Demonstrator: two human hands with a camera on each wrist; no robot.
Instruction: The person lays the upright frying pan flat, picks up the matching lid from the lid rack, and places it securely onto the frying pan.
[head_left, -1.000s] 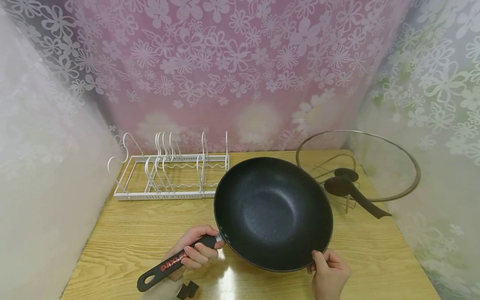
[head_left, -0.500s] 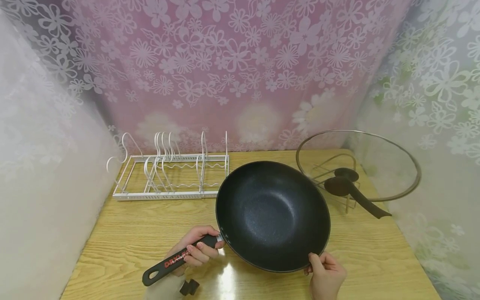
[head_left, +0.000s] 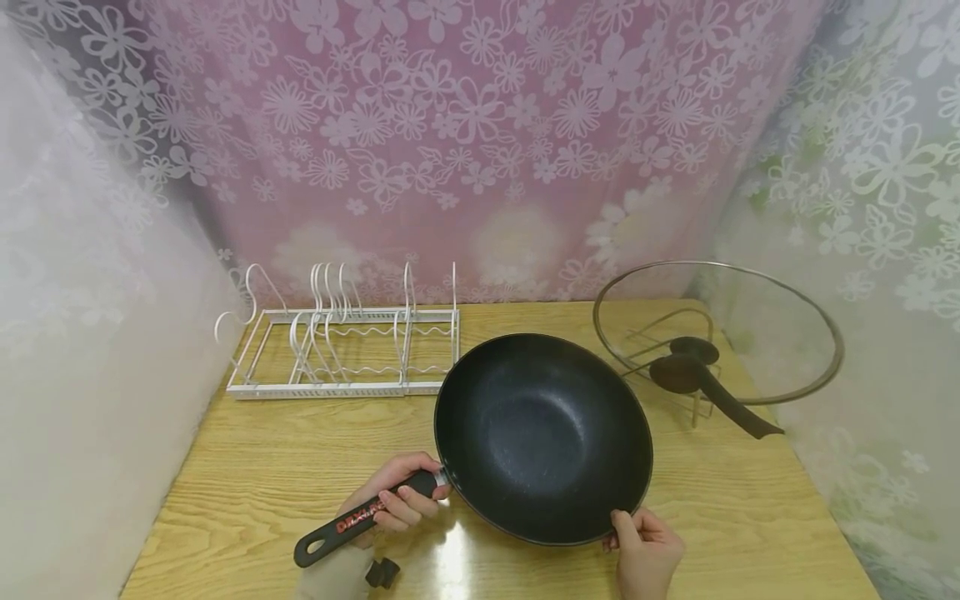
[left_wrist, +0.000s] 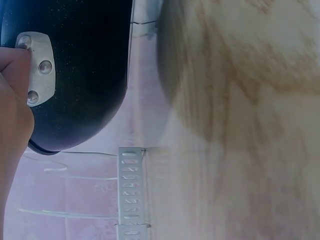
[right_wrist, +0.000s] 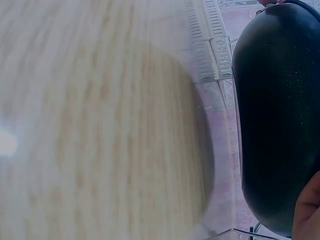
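Head view: the black pan (head_left: 543, 437) was held tilted above the wooden worktop (head_left: 270, 467), between the white rack (head_left: 322, 390) and glass lid (head_left: 765, 333) behind. The left hand's (head_left: 405, 505) grip was wrapped round its handle (head_left: 333, 533); the right hand's (head_left: 647, 550) narrow grip pinched its rim.

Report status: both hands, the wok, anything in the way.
Left hand gripping handle, right hand pinching rim. Wok held above tabletop, interior facing head camera. White wire rack beyond left, glass lid beyond right; nothing seen blocking hands.
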